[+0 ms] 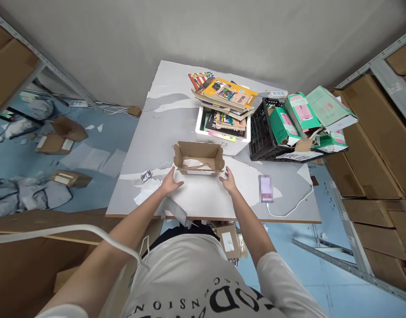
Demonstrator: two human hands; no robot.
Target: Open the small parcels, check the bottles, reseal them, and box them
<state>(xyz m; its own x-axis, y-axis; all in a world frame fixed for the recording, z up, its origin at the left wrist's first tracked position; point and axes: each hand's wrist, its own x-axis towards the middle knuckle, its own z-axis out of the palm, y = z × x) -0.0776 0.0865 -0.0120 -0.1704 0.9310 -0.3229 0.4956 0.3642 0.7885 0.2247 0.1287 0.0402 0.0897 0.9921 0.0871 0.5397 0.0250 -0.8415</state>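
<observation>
An open cardboard box (199,152) sits on the table in front of me, its top flaps gone or torn and scraps of paper inside. My left hand (170,182) is at its near left corner, fingers apart, thumb pointing inward. Near the right front corner is my right hand (228,180), its fingers also spread. Neither hand grips anything; whether the fingertips touch the cardboard I cannot tell. Left of the box lie torn white paper (147,190) and a crumpled scrap (146,176). A grey strip (176,211) hangs at the table's front edge.
Behind the box, a white bin (200,125) holds stacked books (227,95). To its right stands a black crate (263,139) with green boxes (300,110). A phone (265,189) with a white cable lies at the right. Cartons on shelves (371,132) flank the table.
</observation>
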